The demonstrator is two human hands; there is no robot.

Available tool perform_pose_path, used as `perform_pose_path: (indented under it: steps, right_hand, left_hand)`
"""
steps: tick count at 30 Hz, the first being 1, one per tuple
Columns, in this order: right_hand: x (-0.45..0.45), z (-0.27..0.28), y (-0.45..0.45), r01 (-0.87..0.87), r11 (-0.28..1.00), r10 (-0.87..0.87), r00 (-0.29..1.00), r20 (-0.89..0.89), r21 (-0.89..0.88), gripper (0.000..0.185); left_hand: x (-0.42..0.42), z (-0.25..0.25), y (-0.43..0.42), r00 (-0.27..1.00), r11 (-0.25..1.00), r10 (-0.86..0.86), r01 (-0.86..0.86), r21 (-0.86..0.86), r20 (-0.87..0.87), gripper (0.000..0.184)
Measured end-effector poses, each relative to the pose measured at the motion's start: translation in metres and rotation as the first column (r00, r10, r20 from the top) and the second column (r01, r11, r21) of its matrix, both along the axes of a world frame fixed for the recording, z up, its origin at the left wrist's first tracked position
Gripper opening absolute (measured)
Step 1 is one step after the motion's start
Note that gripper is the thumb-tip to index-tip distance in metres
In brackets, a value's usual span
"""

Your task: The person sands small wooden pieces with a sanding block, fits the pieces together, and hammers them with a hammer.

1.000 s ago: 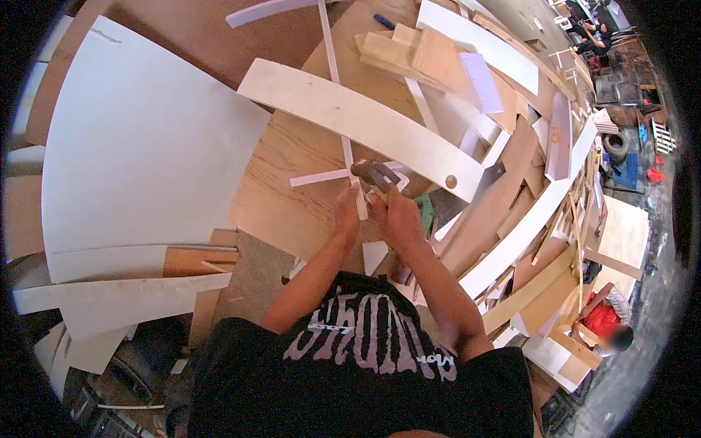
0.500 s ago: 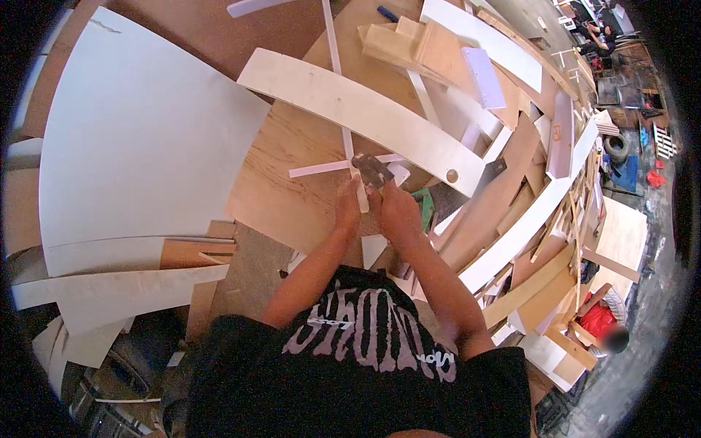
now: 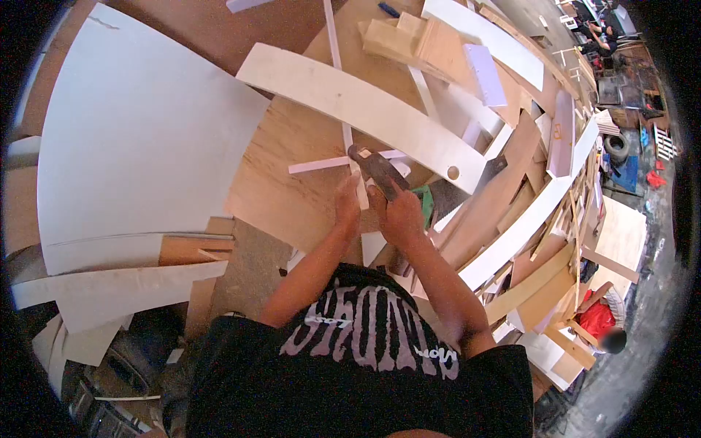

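Observation:
My left hand [image 3: 348,201] is closed around the near end of a thin pale wooden strip [image 3: 362,191], which belongs to a cross-shaped frame of narrow strips. My right hand [image 3: 398,214] grips a dark-headed hammer [image 3: 380,169] just to the right, its head over the strip's upper end near the crossing. One arm of the cross [image 3: 319,166] points left over a plywood sheet [image 3: 274,182]. Beyond the hands, a long pale board [image 3: 350,98] with a round hole near its right end lies across the frame. A green-handled saw [image 3: 426,204] is partly hidden beside my right hand.
At the left is a large white panel [image 3: 146,139]. Wood offcuts and boards [image 3: 522,226] are piled at the right. Stacked wood blocks [image 3: 420,47] lie at the top. A person in red [image 3: 599,318] sits at the lower right, and other people are at the upper right.
The hammer head has turned in my right hand, so it now slants down to the right. My left hand keeps its hold on the strip. The view has shifted slightly.

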State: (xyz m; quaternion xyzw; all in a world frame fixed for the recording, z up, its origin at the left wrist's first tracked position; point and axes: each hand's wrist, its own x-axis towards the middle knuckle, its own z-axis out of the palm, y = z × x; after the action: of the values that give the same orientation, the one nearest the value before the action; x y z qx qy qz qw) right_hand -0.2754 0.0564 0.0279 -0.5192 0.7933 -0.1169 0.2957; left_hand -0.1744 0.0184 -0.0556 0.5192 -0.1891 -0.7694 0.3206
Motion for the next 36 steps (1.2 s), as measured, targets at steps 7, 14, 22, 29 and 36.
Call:
perform_pose_path:
  steps: [7, 14, 22, 29, 36]
  right_hand:
    - [0.002, -0.008, 0.003, 0.007, 0.999, -0.009, 0.999, -0.053, -0.037, 0.048]
    - [-0.006, -0.001, -0.010, -0.038, 0.998, 0.041, 0.998, -0.055, 0.043, 0.049]
    - [-0.001, 0.003, -0.012, -0.068, 0.993, 0.072, 0.997, -0.033, 0.093, 0.044]
    - [-0.002, -0.013, -0.006, -0.011, 0.998, 0.012, 1.000, -0.018, 0.064, 0.045]
    - [-0.002, -0.024, 0.000, -0.040, 0.998, 0.040, 0.999, -0.007, -0.053, 0.045]
  left_hand:
    - [-0.002, -0.040, 0.004, 0.999, 1.000, -0.018, 0.018, 0.021, 0.048, 0.029]
    - [-0.002, -0.058, 0.005, 0.984, 0.988, -0.124, 0.135, -0.076, 0.129, 0.030]
    - [0.001, -0.068, 0.013, 0.994, 0.995, -0.071, 0.076, -0.059, 0.078, 0.035]
    - [0.002, -0.064, 0.010, 0.990, 0.999, -0.026, 0.022, -0.028, -0.139, 0.036]
    - [0.001, -0.057, 0.014, 0.996, 1.000, -0.008, 0.009, 0.015, -0.087, 0.029]
